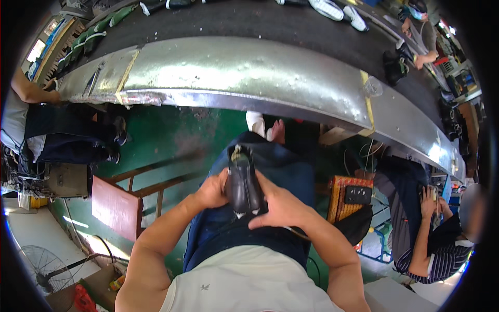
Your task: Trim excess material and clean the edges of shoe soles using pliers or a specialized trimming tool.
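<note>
A black shoe (243, 179) with a dark green lining is held over my lap, its opening away from me and its rounded end nearest me. Small white patches show at that near end. My left hand (214, 190) grips the shoe's left side, its fingers partly hidden behind it. On the other side my right hand (278, 205) cups the shoe, thumb stretched along the near end and fingers mostly out of sight underneath. Dark blue cloth (208, 236) covers my legs below.
A metal ledge (234, 70) crosses ahead, bordering a dark conveyor belt (223, 23) that carries white shoes (327, 9) and green ones. Co-workers sit left and right; another stands far right. A wooden stool (117, 208), a fan (47, 270) and a black phone (358, 195) are nearby.
</note>
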A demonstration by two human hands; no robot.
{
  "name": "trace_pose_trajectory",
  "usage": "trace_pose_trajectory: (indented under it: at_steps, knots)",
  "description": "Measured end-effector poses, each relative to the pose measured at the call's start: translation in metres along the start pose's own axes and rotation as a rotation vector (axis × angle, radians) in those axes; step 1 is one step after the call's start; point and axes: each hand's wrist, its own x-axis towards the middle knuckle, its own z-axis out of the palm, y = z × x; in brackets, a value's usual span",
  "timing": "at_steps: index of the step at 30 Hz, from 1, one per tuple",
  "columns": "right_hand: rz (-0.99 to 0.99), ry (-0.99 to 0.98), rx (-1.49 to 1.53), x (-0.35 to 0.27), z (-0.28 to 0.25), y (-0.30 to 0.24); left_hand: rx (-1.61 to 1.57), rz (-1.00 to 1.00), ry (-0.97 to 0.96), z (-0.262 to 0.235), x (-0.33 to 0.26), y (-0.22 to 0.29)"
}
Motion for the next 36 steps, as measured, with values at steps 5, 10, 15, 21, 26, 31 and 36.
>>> trace_pose_trajectory:
  at_steps: [5, 10, 15, 21, 26, 31, 36]
  knots:
    - [0.308, -0.021, 0.196, -0.006, -0.009, 0.009, 0.196, 0.162, 0.087, 0.012, 0.009, 0.012]
    - [0.370, 0.181, 0.526, -0.031, -0.023, 0.055, 0.308, 0.330, 0.097, -0.006, 0.023, 0.051]
    - [0.195, 0.526, 1.295, -0.054, -0.097, 0.052, 0.149, 0.380, 0.454, -0.062, 0.040, 0.082]
    - [-0.075, 0.967, 1.114, 0.067, -0.247, 0.032, -0.025, 0.252, 0.567, -0.082, 0.081, 0.062]
    - [-0.005, 1.255, -0.144, 0.178, -0.392, 0.127, -0.072, 0.252, 0.369, -0.081, 0.106, 0.077]
    - [0.571, 1.093, -0.648, 0.207, -0.380, 0.170, -0.202, 0.199, 0.405, -0.129, 0.116, 0.083]
    - [0.738, 0.988, -0.712, 0.207, -0.379, 0.167, -0.370, 0.178, 0.494, -0.218, 0.196, 0.083]
